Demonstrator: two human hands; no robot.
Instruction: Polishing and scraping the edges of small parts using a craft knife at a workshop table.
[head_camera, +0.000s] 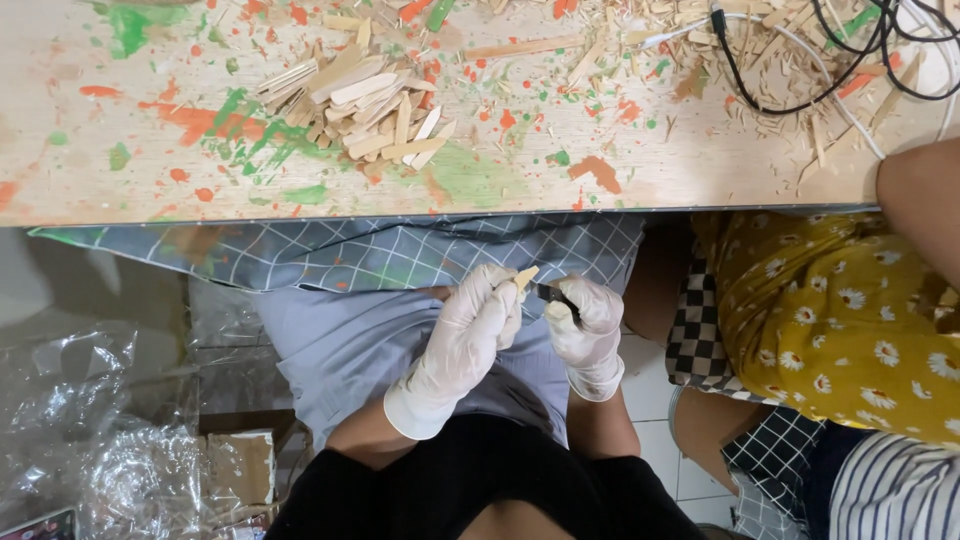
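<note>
Small wooden stick piece: pale, short, tip pointing up-right, held over the person's lap just near of the table edge. Left hand, white glove, fingers closed tight round the lower end of the stick. Right hand, also gloved, fist closed on a small dark-handled knife; blade end sits at the stick, contact point too small to confirm. Hands nearly touching, both over a grey apron with a checked cloth hanging at the table edge.

Progress, judged from the layout: a pile of cut wooden sticks lies on the far-left of the table, with loose shavings and offcuts scattered far-right. So a fair batch looks shaped already; the piece in hand looks mid-trim. How many blanks remain cannot be told.

Table top is pale wood, splashed orange and green. Black and white cables run across the far-right corner. Another person in a yellow flowered garment sits to the right. Crumpled clear plastic bags lie on the floor, near-left.
</note>
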